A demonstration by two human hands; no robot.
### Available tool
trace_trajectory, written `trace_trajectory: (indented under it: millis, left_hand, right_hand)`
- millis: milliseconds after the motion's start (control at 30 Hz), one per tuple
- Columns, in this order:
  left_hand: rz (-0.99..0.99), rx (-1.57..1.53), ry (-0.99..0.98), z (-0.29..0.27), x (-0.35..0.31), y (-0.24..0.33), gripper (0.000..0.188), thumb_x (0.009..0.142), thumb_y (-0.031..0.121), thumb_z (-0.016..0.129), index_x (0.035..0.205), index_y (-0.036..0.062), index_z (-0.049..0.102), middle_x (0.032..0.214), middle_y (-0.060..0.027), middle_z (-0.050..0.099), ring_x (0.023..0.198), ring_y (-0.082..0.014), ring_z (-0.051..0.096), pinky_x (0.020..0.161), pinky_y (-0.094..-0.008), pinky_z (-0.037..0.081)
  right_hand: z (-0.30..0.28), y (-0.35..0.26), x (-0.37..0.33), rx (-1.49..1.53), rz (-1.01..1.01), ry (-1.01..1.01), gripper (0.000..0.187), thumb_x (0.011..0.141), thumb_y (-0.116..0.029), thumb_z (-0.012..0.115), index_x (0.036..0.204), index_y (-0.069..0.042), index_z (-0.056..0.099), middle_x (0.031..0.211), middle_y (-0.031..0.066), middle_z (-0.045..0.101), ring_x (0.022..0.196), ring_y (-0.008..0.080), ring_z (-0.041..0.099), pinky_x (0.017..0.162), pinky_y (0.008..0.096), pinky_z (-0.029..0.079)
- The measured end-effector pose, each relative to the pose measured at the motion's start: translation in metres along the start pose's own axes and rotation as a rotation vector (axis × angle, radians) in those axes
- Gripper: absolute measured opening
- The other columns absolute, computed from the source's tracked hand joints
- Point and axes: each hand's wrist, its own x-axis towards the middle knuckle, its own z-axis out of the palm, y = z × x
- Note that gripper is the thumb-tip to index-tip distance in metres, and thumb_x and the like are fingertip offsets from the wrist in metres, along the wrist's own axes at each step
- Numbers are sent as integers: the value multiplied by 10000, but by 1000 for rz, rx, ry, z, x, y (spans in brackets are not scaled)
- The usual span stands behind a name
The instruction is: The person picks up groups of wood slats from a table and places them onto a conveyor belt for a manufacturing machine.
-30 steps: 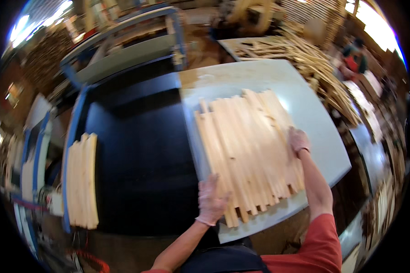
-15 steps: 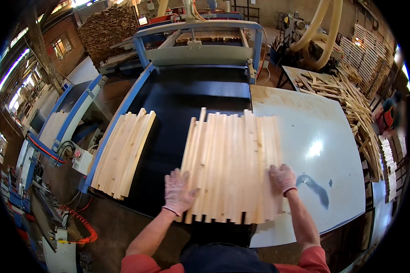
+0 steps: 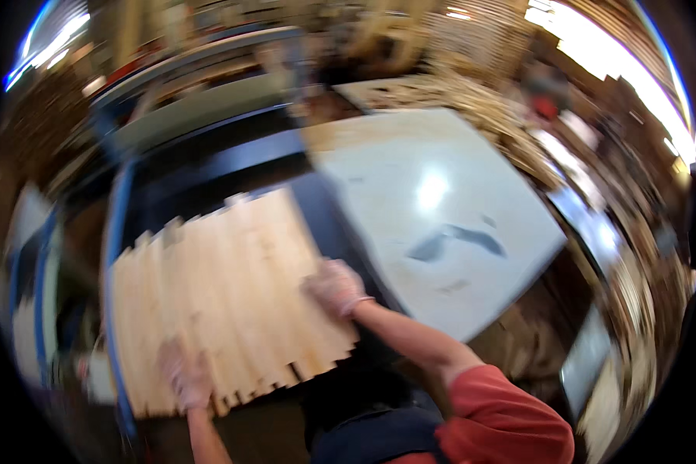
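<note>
Wooden strips (image 3: 232,286) lying side by side on black bed (image 3: 321,209), left edge running just beside blue rail (image 3: 116,220), probably serving as stop. Left hand (image 3: 185,375) resting flat near close ends, fingers apart; right hand (image 3: 336,288) bracing right edge, seemingly pressing row together, finger closure blurring beyond telling. Pale desk (image 3: 387,224) standing rightward, shining, bearing dark stain (image 3: 475,237); loose wood pile (image 3: 506,135) lying behind.

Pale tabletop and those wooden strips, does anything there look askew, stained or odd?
A dark, curved patch stands out against the pale tabletop; whether it is spill or wear, I can't tell. The wooden strips have uneven ends, making jagged edges instead of straight ones.
</note>
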Motion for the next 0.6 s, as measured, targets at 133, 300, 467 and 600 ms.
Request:
trace_trajectory:
  millis: [133,300,467,600]
  left_hand:
    - [-24,119,-34,35,9,-10,715,1060,446,633,1600,13,455,1601,-274,490,1513,-421,432,1264,-517,338]
    - [118,-300,240,38,18,-18,570,1085,342,632,1538,6,554,1527,-292,566,1453,-411,514,1240,-493,390]
    - [100,-1417,-117,-50,-11,181,462,1113,241,587,1413,-109,613,1367,-295,680,1262,-364,668,1129,-433,528]
    - [209,-1629,-749,-68,-80,319,463,1061,250,613,1379,-83,656,1262,-235,733,1199,-306,703,1026,-350,560]
  right_hand:
    - [37,31,-31,141,-18,60,569,978,-373,693,1377,21,599,1397,255,618,1315,390,594,1148,437,473]
    - [41,66,-141,564,-89,204,506,1005,-273,716,1383,34,576,1318,193,628,1253,281,629,1118,348,478]
    - [17,123,-249,845,-5,-221,554,1031,-285,650,1490,13,560,1304,130,692,1253,182,626,1113,332,482]
    - [-21,178,-361,703,166,-158,517,998,-313,626,1399,12,627,1309,160,722,1230,274,672,1038,379,525]
